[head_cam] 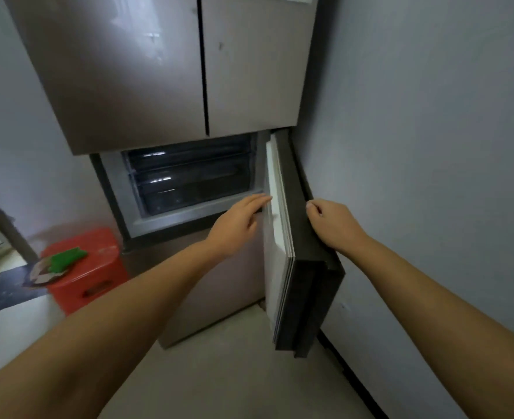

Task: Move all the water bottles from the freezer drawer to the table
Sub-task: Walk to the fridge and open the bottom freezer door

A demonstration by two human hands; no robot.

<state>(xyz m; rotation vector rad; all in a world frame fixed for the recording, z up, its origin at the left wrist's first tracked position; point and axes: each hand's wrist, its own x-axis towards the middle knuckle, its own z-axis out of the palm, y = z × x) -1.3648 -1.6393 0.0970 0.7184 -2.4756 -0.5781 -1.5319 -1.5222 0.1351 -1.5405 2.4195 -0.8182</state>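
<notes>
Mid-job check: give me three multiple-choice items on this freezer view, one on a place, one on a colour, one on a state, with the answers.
1. Where is the stool?
A. left of the fridge
B. inside the freezer
C. right of the door

2. What colour is the object on the stool?
A. blue
B. green
C. yellow

3. The freezer door is:
A. shut
B. removed
C. open

Answers: 1 A, it stands on the floor at the fridge's left; 2 B, it is bright green; 3 C, it is swung out, with the drawers exposed and the left hand at its inner edge.
</notes>
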